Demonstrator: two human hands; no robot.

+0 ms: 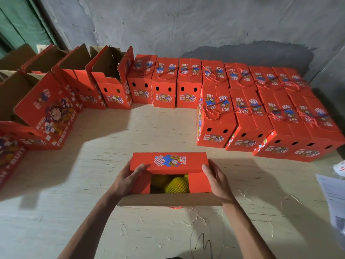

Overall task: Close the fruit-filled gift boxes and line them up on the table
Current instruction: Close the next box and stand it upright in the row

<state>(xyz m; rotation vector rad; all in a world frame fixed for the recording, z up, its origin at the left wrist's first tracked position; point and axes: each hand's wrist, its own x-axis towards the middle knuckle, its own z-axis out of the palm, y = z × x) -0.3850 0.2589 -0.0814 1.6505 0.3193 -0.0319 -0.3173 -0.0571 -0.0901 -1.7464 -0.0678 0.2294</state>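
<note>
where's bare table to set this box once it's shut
Bare table lies between the box in hand, the back row of closed boxes and the right block. The open boxes crowd the left.

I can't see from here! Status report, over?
Both hands, left and right, on box. Far flap down, fruit showing. Nothing blocking.
</note>
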